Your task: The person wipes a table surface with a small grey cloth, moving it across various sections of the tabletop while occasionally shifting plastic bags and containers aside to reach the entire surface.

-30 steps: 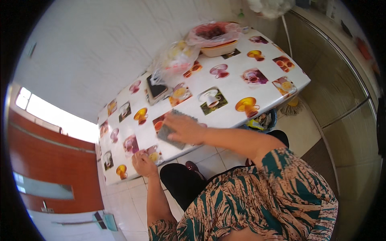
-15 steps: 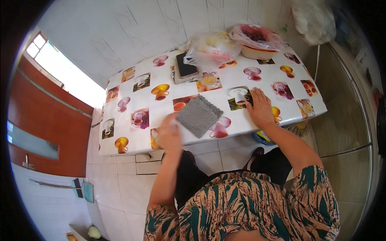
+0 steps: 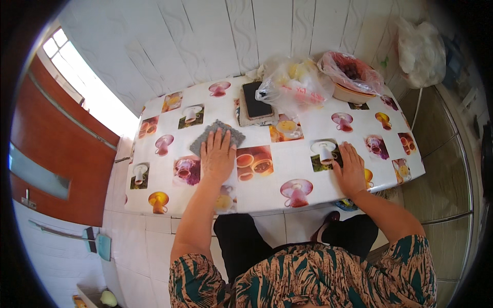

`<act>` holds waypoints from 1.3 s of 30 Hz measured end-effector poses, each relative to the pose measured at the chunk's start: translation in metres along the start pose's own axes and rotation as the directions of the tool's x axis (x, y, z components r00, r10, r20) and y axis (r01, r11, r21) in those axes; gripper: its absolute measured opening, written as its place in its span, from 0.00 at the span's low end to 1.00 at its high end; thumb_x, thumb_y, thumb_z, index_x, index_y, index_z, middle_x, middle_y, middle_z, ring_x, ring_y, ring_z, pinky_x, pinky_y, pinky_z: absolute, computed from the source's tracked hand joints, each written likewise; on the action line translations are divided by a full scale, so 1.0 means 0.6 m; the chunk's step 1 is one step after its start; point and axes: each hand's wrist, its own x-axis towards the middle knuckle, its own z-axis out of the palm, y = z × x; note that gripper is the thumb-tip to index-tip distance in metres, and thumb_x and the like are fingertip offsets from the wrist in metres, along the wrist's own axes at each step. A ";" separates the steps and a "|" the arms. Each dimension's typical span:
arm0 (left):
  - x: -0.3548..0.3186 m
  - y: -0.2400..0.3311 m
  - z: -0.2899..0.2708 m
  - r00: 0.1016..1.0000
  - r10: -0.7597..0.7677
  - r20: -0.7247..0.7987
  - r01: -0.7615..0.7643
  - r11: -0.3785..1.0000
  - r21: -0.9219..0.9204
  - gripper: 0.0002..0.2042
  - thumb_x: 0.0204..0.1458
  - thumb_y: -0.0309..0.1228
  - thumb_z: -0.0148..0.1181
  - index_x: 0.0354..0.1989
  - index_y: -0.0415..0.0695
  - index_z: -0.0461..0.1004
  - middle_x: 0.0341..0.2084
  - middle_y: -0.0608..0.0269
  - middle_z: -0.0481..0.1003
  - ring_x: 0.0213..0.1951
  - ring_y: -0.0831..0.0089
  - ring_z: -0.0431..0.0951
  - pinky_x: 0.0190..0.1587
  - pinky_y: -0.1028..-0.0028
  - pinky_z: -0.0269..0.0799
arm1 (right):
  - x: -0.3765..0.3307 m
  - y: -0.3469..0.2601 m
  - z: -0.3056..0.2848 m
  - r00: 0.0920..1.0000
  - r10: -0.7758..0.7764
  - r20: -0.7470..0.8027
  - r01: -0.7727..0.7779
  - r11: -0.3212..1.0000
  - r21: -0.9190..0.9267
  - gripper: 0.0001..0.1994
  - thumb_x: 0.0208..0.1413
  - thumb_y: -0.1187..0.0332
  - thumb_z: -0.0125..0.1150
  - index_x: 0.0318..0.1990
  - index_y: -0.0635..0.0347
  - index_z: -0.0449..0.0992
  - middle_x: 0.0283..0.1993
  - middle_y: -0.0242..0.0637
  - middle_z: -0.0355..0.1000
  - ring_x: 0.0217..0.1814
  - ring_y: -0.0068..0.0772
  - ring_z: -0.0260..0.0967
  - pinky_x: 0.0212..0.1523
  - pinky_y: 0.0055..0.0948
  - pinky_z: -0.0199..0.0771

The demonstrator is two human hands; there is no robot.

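Observation:
A grey cloth (image 3: 235,134) with a scalloped edge lies flat on the table's patterned plastic cover (image 3: 292,164). My left hand (image 3: 218,156) rests on the cloth, palm down, its fingers stretched out over it. To the right, my right hand (image 3: 353,169) lies flat on the cover with its fingers extended and holds nothing. Beyond the cloth a dark phone (image 3: 256,100) sits on a folded pale cloth (image 3: 246,121).
At the back, a clear plastic bag (image 3: 298,84) of yellowish things stands beside a bowl (image 3: 354,95) lined with a reddish bag. A stuffed plastic bag (image 3: 421,54) hangs at the right. A reddish-brown door (image 3: 61,149) is at the left.
My left hand has come down onto the grey cloth, which now lies farther left and back. My right hand stays flat on the table. The view has shifted slightly.

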 end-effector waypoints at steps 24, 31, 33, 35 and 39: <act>0.350 -0.303 0.107 0.948 -0.317 0.002 0.315 0.942 0.120 0.27 0.62 0.50 0.37 0.69 0.61 0.54 0.70 0.68 0.51 0.71 0.65 0.46 0.69 0.50 0.42 | 0.021 -0.023 -0.025 0.970 0.065 0.234 -0.065 0.998 -0.004 0.32 0.53 0.72 0.50 0.67 0.67 0.52 0.71 0.54 0.48 0.74 0.56 0.42 0.69 0.52 0.40; 0.306 -0.487 0.057 0.780 -0.624 0.044 0.604 0.769 0.209 0.27 0.61 0.53 0.34 0.70 0.65 0.53 0.71 0.67 0.47 0.72 0.63 0.46 0.69 0.50 0.42 | 0.024 -0.026 -0.027 0.958 0.091 0.274 -0.082 0.996 -0.046 0.32 0.53 0.72 0.48 0.67 0.67 0.51 0.72 0.54 0.47 0.74 0.58 0.41 0.70 0.53 0.38; 0.285 -0.512 0.047 0.687 -0.727 -0.009 0.708 0.667 0.232 0.28 0.61 0.54 0.34 0.70 0.66 0.51 0.71 0.67 0.47 0.72 0.63 0.45 0.69 0.52 0.41 | 0.028 -0.032 -0.030 0.957 0.093 0.275 -0.082 0.995 -0.051 0.31 0.53 0.71 0.47 0.67 0.67 0.52 0.72 0.55 0.47 0.74 0.58 0.41 0.70 0.52 0.38; 0.274 -0.516 0.047 0.638 -0.770 -0.021 0.751 0.616 0.237 0.28 0.61 0.54 0.34 0.70 0.67 0.50 0.71 0.66 0.48 0.72 0.63 0.45 0.69 0.54 0.40 | 0.029 -0.035 -0.034 0.960 0.077 0.270 -0.068 0.997 -0.043 0.31 0.53 0.70 0.47 0.67 0.67 0.52 0.71 0.55 0.47 0.74 0.58 0.41 0.70 0.52 0.38; 0.262 -0.497 0.040 0.718 -0.695 0.045 0.665 0.703 0.251 0.28 0.61 0.54 0.34 0.71 0.67 0.49 0.71 0.65 0.48 0.72 0.62 0.45 0.70 0.54 0.40 | 0.027 -0.036 -0.028 0.971 0.062 0.230 -0.041 0.995 -0.093 0.29 0.57 0.68 0.46 0.67 0.67 0.53 0.70 0.54 0.50 0.73 0.55 0.44 0.69 0.48 0.42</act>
